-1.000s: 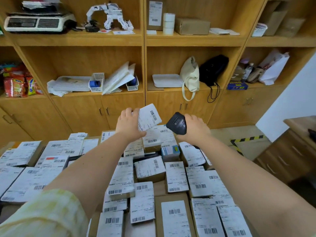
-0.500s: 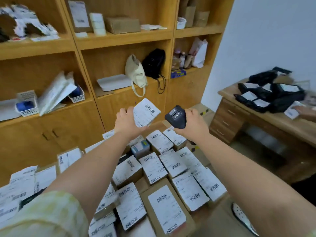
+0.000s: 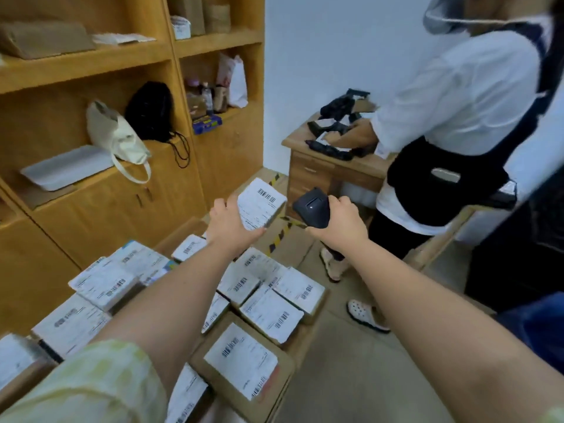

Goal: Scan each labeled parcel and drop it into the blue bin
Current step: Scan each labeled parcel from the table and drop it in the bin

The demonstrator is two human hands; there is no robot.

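My left hand [image 3: 228,223] grips a small parcel [image 3: 262,203] with a white barcode label, held up at chest height. Just right of it, my right hand [image 3: 340,222] grips a black handheld scanner [image 3: 312,209], its head close to the parcel. Below my arms lies a pile of several labeled parcels [image 3: 271,312] in brown boxes, labels facing up. A dark blue shape [image 3: 537,328] shows at the right edge; I cannot tell whether it is the bin.
A person in a white shirt and black vest [image 3: 451,123] stands close on the right, working at a wooden desk [image 3: 323,166] with black bags. Wooden shelves [image 3: 122,123] with bags fill the left wall. Yellow-black floor tape [image 3: 279,236] lies ahead.
My view has swung to the right, away from the shelves toward the desk and the person. Both hands keep the parcel and the scanner, still side by side.
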